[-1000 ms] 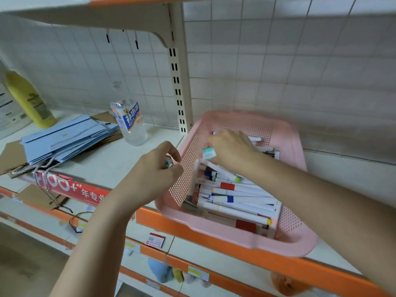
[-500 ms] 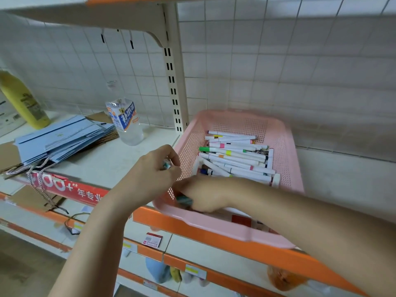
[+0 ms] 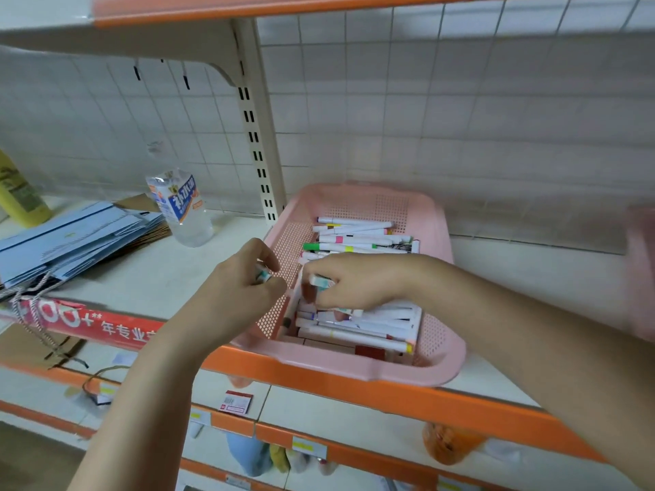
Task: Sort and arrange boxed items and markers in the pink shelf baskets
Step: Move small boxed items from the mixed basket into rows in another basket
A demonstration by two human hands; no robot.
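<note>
The markers (image 3: 358, 242) lie in the pink basket (image 3: 443, 352) in 2 heaps: a loose row across the far end, and a nearer batch packed into an open white box (image 3: 416, 322) at the front. The right hand (image 3: 354, 285) is down over that nearer batch, fingers curled around a marker with a pale teal end (image 3: 320, 281), and it looks to have a 2nd one pinched lower down, though blur makes that hard to confirm. The left hand (image 3: 244, 288) hovers just outside the basket's left wall, fingers closed on a small teal-and-white piece (image 3: 263, 274), perhaps a cap or a short marker; I can't tell which.

These pens look light, stiff and smooth-barrelled, so they'll likely roll and slide against each other if nudged. Taking each by the middle of the barrel, rather than the cap, seems the safer hold, since caps might pull off.

The basket sits on the white shelf (image 3: 149, 278) at its orange front edge. To the left stand a clear water bottle (image 3: 182, 210), a stack of blue paper bags (image 3: 71, 239) and a yellow bottle (image 3: 17, 193).
</note>
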